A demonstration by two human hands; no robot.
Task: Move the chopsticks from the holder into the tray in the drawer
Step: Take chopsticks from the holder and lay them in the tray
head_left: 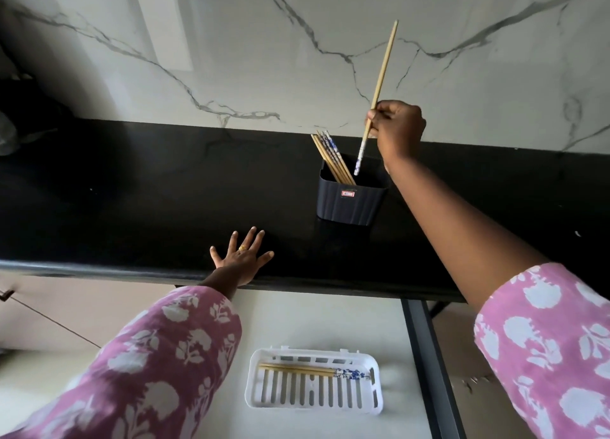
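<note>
L hand: empty, lies flat on the black counter near its front edge, fingers straight & spread, ring on one finger
drawer: open under the counter edge, pale floor, below the hands & toward the person
tray: white, slotted, sits in the drawer; long side runs left-right
sticks in tray: lie flat along the far side, wood ends left, blue-patterned ends right; looks like 2, exact count can't tell
holder: dark ribbed tub, upright on the counter, right of L hand & well apart from it, further back than the tray
bunch in holder: several chopsticks stand in it, tops leaning left
held stick: one chopstick, near upright, top tilted right; patterned end points down over the holder mouth, can't tell if it's clear of the rim
R hand: above & just right of the holder, fingers curled, pinches the held stick on its lower half
key relation: tray lies down & a bit left of R hand, toward the body; held stick's axis is approx vertical, tray's is left-right, so prob needs laying over flat, patterned end right to match; L hand is nearer the tray but has nothing
progress: approx early-mid, most of the chopsticks not yet in the tray
</note>
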